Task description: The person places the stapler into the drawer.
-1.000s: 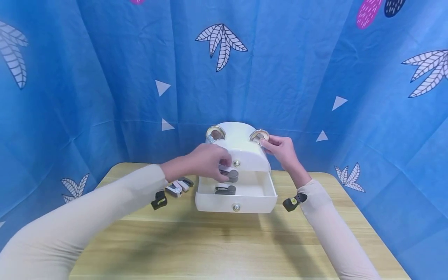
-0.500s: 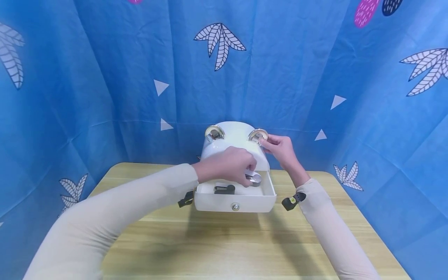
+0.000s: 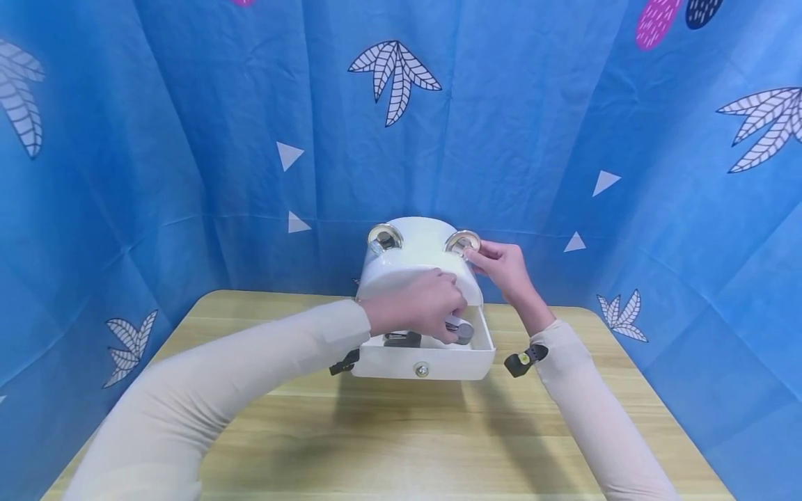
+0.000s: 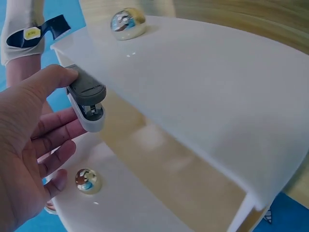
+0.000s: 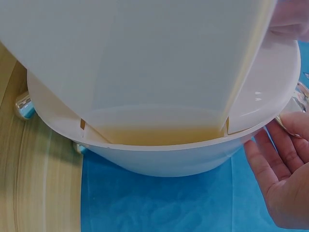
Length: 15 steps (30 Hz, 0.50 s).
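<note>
A small grey-and-white stapler [image 4: 87, 94] is pinched between the thumb and fingers of my left hand [image 3: 420, 303], over the right part of an open white drawer [image 3: 421, 364]. Its rounded front end points away from the palm in the left wrist view. Another, dark stapler [image 3: 407, 339] lies in the drawer left of the hand, partly covered by it. My right hand [image 3: 504, 268] pinches the right gold-rimmed round fitting [image 3: 462, 241] on top of the white drawer box [image 3: 426, 233], thumb at the rim and fingers behind.
A second gold-rimmed fitting [image 3: 384, 239] stands at the box's top left. One shiny knob [image 3: 422, 369] is on the drawer front. The box stands toward the back of the wooden table [image 3: 401, 438], before a blue patterned curtain [image 3: 514, 139].
My left hand has moved right across the drawer with the stapler, then slightly lower. Several staplers seen on the table at left are now hidden behind that arm. The right hand stays put.
</note>
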Tool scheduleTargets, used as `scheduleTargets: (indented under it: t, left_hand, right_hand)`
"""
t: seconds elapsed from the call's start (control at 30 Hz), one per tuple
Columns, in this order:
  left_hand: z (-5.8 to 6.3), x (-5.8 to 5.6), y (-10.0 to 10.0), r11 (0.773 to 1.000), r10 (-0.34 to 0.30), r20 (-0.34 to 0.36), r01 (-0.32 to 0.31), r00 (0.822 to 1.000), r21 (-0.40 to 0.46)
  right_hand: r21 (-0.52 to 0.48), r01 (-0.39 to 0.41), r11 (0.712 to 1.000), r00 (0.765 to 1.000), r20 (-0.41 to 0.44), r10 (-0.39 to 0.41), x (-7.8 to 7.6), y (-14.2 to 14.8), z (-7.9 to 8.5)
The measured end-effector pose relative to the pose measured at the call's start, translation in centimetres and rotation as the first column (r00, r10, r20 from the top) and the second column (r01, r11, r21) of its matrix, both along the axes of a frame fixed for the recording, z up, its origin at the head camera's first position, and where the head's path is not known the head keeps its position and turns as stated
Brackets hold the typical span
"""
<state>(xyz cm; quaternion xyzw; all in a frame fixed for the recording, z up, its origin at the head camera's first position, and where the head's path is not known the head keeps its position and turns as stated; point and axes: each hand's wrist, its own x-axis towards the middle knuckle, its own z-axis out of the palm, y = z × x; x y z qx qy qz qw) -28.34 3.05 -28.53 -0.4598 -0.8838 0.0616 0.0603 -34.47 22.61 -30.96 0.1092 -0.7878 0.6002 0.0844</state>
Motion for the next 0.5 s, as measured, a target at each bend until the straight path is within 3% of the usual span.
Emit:
scheduleTargets:
  t: [0.5]
  left_hand:
    - [-1.1,0.4,-0.9,0.998,-0.023,-0.059,0.02,0.998,-0.054]
  right_hand:
    - [0.022,0.032,0.999,0.999,0.013,-0.033,0.3,-0.3,0.3]
